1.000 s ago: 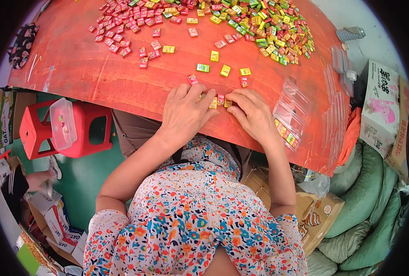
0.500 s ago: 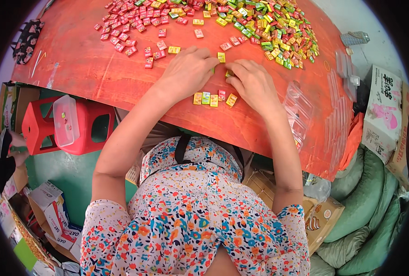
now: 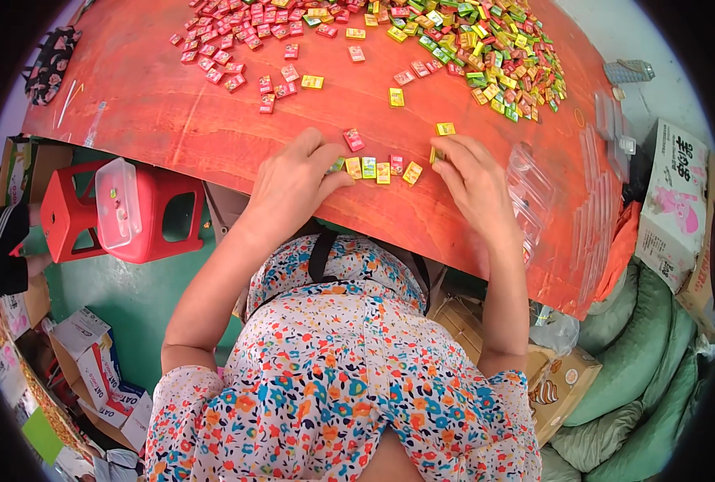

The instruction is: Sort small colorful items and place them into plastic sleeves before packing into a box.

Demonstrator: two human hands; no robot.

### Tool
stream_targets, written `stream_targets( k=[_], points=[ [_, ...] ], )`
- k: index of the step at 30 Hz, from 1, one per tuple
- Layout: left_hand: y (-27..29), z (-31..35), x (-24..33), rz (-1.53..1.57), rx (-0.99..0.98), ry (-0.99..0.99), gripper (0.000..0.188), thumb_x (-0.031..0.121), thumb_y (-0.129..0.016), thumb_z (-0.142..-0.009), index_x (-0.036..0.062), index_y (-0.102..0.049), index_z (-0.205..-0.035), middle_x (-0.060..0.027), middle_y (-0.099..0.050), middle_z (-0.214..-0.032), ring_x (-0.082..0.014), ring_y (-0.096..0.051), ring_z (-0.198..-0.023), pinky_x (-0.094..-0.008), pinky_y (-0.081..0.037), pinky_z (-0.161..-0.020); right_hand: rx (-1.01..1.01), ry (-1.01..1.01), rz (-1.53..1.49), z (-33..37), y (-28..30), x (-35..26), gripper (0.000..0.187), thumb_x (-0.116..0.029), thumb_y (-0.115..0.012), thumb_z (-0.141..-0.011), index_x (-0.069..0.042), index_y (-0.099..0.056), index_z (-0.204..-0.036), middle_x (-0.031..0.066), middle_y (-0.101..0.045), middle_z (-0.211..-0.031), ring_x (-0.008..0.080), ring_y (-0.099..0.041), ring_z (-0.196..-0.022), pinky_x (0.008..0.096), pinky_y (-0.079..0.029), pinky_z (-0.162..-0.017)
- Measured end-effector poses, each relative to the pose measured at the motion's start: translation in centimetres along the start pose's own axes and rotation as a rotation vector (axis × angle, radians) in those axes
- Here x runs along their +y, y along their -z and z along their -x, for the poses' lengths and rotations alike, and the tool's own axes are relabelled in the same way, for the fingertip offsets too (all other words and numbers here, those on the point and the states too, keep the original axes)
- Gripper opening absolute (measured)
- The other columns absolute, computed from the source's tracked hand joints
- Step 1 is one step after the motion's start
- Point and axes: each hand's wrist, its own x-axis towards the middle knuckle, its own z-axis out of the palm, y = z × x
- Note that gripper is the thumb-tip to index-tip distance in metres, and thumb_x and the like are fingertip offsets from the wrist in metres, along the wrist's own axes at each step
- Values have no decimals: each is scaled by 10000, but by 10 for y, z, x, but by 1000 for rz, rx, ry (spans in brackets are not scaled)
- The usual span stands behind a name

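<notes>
A short row of small coloured boxes lies near the table's front edge: yellow, green and red ones side by side, the rightmost tilted. At the row's left end, my left hand pinches a small green box, partly hidden by the fingers. Right of the row, my right hand holds a small yellow box between thumb and fingers, mostly covered. Another yellow box lies just beyond those fingertips. A red box rests behind the row, close to my left fingers.
A large heap of small boxes covers the far side of the red table, with loose ones scattered before it. Clear plastic trays lie at the right. Red stools stand below left; cartons are at far right.
Both hands have come nearer to me and moved apart, the left to the row's left end, the right to its right. A red box now shows behind the row.
</notes>
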Motion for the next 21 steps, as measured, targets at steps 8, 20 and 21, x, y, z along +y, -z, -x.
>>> stream_targets(
  k=[8,20,21],
  points=[
    [-4,0,-3,-8,15,-95,392,299,-794,-754,38,-643,-1004,-125,-542,-909,-338,-614,-834,-444,-515,-685,-41,-69,-36,25,1,-10,266,-55,-676,-862,-20,-657,-1125,154,-657,-1103,350,-651,-1013,426,-545,-849],
    [-5,5,-3,-32,41,-81,360,259,-784,-775,46,-653,-1034,-118,-554,-921,-325,-614,-812,-441,-524,-688,-22,-93,22,23,-3,-8,272,-49,-692,-860,3,-664,-1126,172,-660,-1115,351,-657,-1011,396,-539,-867],
    [-3,1,-7,-30,40,-82,360,259,-784,-775,46,-653,-1034,-118,-554,-921,-325,-614,-812,-441,-524,-688,-29,-102,20,23,-3,-8,273,-47,-693,-858,7,-663,-1124,173,-660,-1113,350,-658,-1006,394,-541,-863]
  ],
)
